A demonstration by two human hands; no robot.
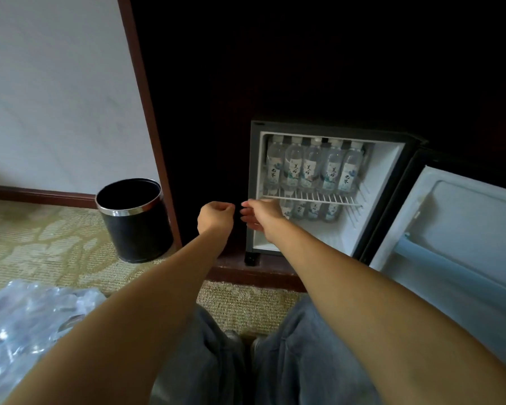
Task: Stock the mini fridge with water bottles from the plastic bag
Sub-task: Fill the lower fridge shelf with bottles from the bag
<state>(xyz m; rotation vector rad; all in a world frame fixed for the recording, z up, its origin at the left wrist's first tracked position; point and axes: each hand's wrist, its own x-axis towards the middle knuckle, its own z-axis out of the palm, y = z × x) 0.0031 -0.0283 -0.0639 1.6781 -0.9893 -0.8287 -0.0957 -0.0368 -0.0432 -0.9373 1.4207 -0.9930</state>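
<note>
Presently: both hands empty in front of the open fridge, likely between one bottle and the next.

Item: mini fridge (384, 171), set low in a dark cabinet, right of centre. Door (465, 223) swung fully open to the right.

Item: water bottles, upper row (311, 168). Five upright on the wire shelf (313, 197), shoulder to shoulder, pale labels with dark script facing out, clear bodies, white caps. More may stand behind; cannot tell.

Item: water bottles, lower row (313, 211). About four upright at the back of the fridge floor, partly hidden by the shelf and by the right hand. White floor shows bare nearer the viewer.

Item: plastic bag (27, 325), clear, crumpled, on the carpet (41, 244) at near left. Contents too blurred to count.

Item: left hand (216, 216), fingers curled into a fist, nothing visible in it, just left of the fridge frame.

Item: right hand (260, 214), fingers loose and apart, holding nothing, at the fridge's left edge.

Handling note: if the bag yields another bottle, grip it round the body, carry it in low under the wire shelf, and set it upright on the bare floor, label outward, without nudging the standing row.

Also present: black waste bin (135, 220), far left.
</note>
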